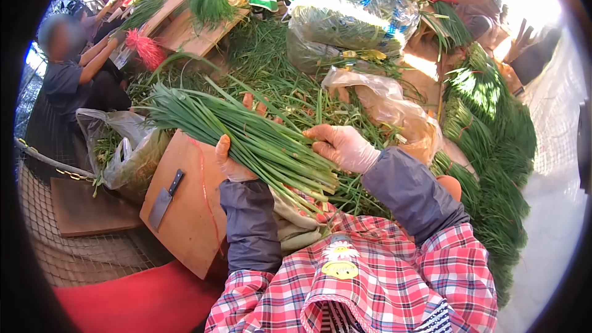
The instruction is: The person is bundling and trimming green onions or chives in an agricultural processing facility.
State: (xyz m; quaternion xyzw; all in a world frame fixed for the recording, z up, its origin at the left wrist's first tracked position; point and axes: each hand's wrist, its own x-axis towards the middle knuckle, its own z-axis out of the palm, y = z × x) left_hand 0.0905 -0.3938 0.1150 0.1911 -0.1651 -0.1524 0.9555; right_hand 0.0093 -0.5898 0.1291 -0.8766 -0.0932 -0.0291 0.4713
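A thick bunch of long green chives (246,132) lies slantwise in front of me, leaf tips to the upper left, pale stem ends to the lower right. My left hand (233,163), in a thin clear glove, is wrapped under and around its middle, thumb up; some fingers show behind the leaves. At the upper edge near the stem ends, my gloved right hand (348,148) is closed in a pinch, touching the chives. What exactly lies between those fingertips is too small to make out. Orange covers show on some fingertips.
A cleaver (165,200) lies on a wooden board (194,179) at left, beside a plastic bag (132,154). Loose leaves (265,55) cover the ground. Tied chive bundles (487,129) are piled at right, stuffed clear bags (357,12) behind. Other people (68,80) work around.
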